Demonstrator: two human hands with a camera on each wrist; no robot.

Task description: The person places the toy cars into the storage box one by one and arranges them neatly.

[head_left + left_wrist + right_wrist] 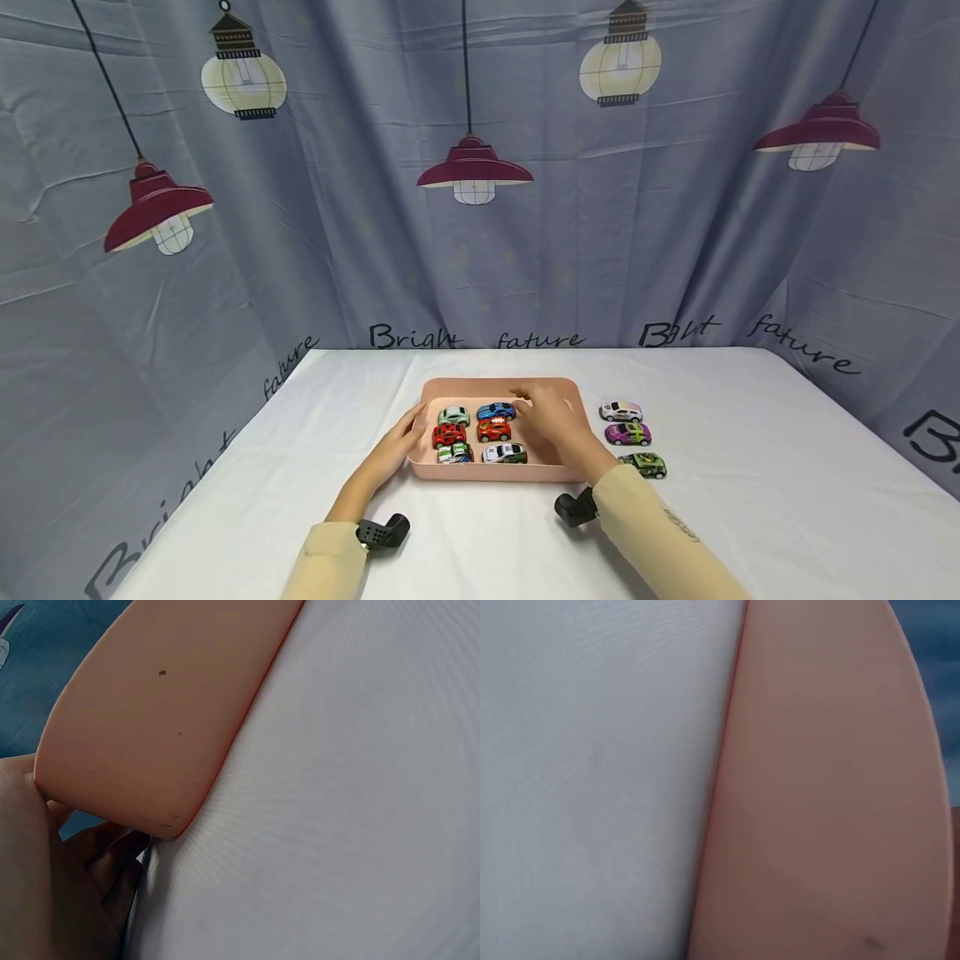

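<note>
A shallow peach-pink tray [495, 472] lies on the white table. My left hand [392, 448] holds its left side; in the left wrist view the thumb lies at the rim and the fingers are outside the wall. Over the tray's right part is my right hand [551, 414], fingers loosely bent, tips near a blue toy car [496, 411]; nothing shows between them. Other toy cars stand in two columns in the tray: mint [453, 415], red [448, 435], green-and-white [455, 452], another red [493, 430] and white [505, 453]. The right wrist view shows the tray's outer wall [825, 780].
Right of the tray stand three more toy cars: a white-and-pink one [620, 412], a purple one [628, 433] and a green one [643, 465], partly behind the right forearm. A grey-blue curtain [555, 250] printed with lamps hangs behind the table [750, 467].
</note>
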